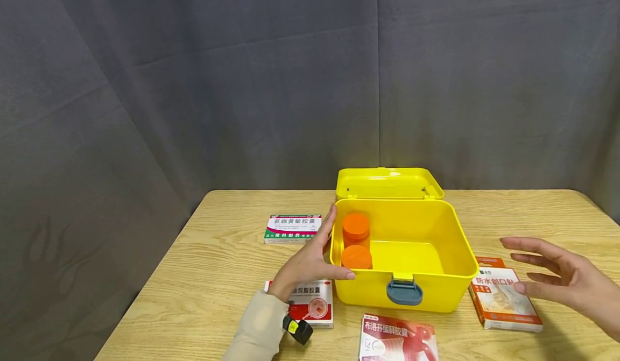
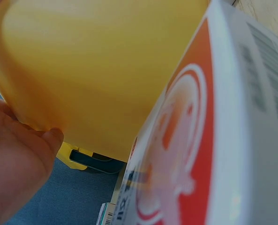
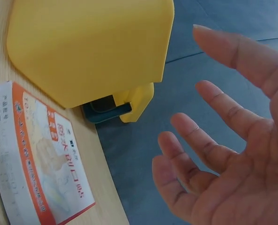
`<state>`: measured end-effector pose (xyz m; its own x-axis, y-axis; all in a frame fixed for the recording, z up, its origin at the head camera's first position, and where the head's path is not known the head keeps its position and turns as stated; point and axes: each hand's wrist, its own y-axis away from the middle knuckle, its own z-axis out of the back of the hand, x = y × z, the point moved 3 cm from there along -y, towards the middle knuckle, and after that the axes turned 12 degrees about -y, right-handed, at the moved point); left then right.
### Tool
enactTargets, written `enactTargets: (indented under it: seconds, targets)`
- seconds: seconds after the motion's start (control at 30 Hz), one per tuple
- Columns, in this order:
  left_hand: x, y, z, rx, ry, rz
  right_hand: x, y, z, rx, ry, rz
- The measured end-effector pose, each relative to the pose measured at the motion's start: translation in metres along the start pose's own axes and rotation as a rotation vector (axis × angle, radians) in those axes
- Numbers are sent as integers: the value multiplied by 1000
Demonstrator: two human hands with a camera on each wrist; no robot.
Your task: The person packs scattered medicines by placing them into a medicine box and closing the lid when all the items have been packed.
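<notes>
In the head view my left hand rests against the near-left corner of an open yellow box. Its fingers lie straight along the left wall, and the thumb touches the front wall near the rim. Two orange-capped bottles stand inside the box at its left. My right hand is held apart from the box on the right, fingers spread and holding nothing. Just left of it, a white and orange waterproof bandage box lies on the table. The right wrist view shows the same hand with its palm bare.
A green and white medicine box lies left of the yellow box. Nearer, a red and white capsule box is partly behind the left wrist. Another red medicine box lies in front. The yellow lid is tipped back toward a grey curtain.
</notes>
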<state>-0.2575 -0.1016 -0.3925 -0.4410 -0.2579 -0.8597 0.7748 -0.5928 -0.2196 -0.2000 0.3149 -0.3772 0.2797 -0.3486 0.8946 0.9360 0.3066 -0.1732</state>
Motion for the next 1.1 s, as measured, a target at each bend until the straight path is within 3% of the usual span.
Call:
enactTargets:
  seconds: [0.17,0.37,0.53,0.73,0.87,1.1]
  targets:
    - [-1,0,0,5,3,-7,-5,0,1,-13,9,6]
    - [-1,0,0,-2,4,-11,-11,1,-1,18,71,100]
    - [-1,1,-1,-17,-2,-12,-21,3,1,46,112,67]
    - [-1,0,0,4,-6,2,-39,7,4,103,33,74]
    - [-1,0,0,3,-8,7,-53,10,6,134,2,28]
    - [-2,1,-1,-12,3,6,-61,12,4,100,16,-26]
